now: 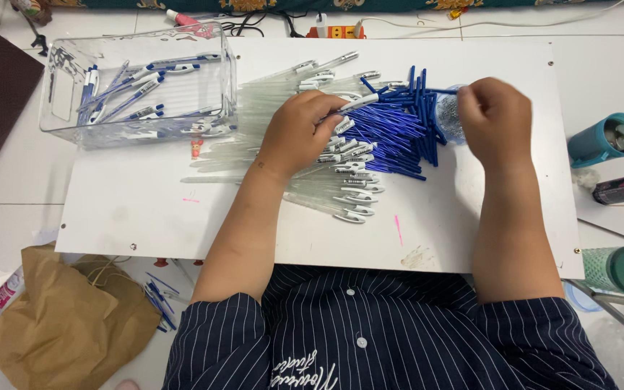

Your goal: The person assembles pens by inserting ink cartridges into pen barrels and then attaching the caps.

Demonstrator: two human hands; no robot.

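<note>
Refills heaped blue at table centre, long axes running left-right, between both hands. Left hand pinches one clear barrel; right hand closed at heap's right edge, contents hidden.

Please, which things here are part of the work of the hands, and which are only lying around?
In use: left hand, right hand, clear pen barrels, blue refills, clear bin of finished pens.

Lying about: brown paper bag, teal bottle, green cup, power strip.
</note>
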